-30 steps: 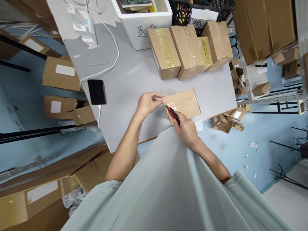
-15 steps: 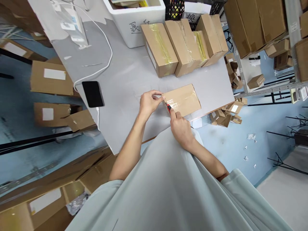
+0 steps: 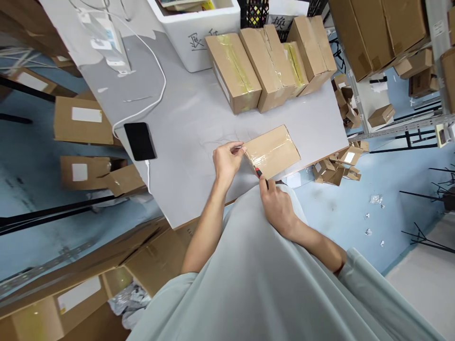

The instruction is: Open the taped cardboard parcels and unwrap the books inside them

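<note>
A small taped cardboard box [image 3: 273, 150] lies flat on the grey table near its front edge, clear tape shining across its top. My left hand [image 3: 226, 163] grips the box's far left corner between thumb and fingers. In my right hand [image 3: 279, 206] is a red and black utility knife [image 3: 258, 172], its tip at the near end of the box's left edge. Whether the blade is in the tape or only touching it is too small to tell.
Several taped boxes [image 3: 234, 71] stand behind, beside a white foam bin [image 3: 199, 35] and a black crate [image 3: 254, 14]. At left lie a phone [image 3: 140, 141] on a white cable and a power strip [image 3: 113, 47]. Shelving [image 3: 401, 127] rises at right.
The knife in my right hand has slid along the box's left edge toward my body. My left hand keeps its hold at the corner. The view has shifted slightly.
</note>
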`<state>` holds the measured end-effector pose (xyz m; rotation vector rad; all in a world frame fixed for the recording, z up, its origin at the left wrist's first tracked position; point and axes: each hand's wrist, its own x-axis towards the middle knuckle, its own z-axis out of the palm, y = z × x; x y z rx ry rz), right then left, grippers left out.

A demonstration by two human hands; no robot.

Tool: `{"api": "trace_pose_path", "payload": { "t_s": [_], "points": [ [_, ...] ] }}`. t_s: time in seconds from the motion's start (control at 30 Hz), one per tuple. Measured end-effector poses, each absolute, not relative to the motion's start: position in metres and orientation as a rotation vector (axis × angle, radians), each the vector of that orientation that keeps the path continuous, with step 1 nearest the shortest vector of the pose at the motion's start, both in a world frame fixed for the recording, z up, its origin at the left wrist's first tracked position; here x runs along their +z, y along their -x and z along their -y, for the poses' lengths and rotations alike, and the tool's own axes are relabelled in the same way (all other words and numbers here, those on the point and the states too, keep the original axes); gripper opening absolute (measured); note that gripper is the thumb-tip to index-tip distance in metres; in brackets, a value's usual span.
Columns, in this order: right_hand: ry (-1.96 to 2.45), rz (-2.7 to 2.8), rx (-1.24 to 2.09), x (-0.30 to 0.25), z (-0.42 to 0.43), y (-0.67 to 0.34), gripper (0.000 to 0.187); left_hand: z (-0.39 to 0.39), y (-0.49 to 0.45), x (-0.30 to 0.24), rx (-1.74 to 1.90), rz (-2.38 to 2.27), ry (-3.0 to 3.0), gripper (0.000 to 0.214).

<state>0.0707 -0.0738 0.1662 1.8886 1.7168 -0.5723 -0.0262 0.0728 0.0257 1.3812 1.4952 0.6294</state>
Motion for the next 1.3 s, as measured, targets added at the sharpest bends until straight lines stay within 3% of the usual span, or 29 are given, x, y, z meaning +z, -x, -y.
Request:
{"api": "trace_pose_path", "payload": {
  "t_s": [0.17, 0.27, 0.47, 0.6, 0.7, 0.8, 0.87, 1.13, 1.3],
  "points": [
    [-1.859, -1.739, -0.686, 0.16, 0.095, -0.092, 0.068, -0.072, 0.026, 0.022, 0.634, -1.492, -1.4, 0.028],
    [-1.95, -1.84, -0.717, 0.164, 0.109, -0.106, 0.062, -0.072, 0.027, 0.02, 0.645, -1.497, -1.424, 0.029],
    [-2.692, -2.015, -0.709, 0.146, 0.104, -0.182, 0.049, -0.054, 0.027, 0.011, 0.71, -1.491, -1.408, 0.041],
    [-3.234, -1.733, -1.07, 0.098, 0.065, -0.261, 0.044, -0.037, 0.013, 0.022, 0.724, -1.54, -1.614, 0.07],
    [-3.454, -1.37, -1.501, 0.06, 0.041, -0.304, 0.051, -0.032, -0.023, 0.04, 0.609, -1.437, -1.904, 0.111],
    [-3.413, -1.148, -1.854, 0.033, 0.027, -0.326, 0.059, -0.038, -0.076, 0.05, 0.423, -1.232, -2.119, 0.146],
    [-3.322, -1.112, -2.014, 0.022, 0.022, -0.333, 0.063, -0.046, -0.107, 0.05, 0.33, -1.178, -2.188, 0.156],
    [-3.106, -1.022, -2.333, 0.0, 0.007, -0.353, 0.063, -0.06, -0.146, 0.051, 0.115, -1.265, -2.216, 0.155],
    [-3.041, -0.896, -2.313, -0.021, -0.01, -0.369, 0.06, -0.07, -0.153, 0.055, 0.049, -1.247, -2.213, 0.157]
  ]
}}
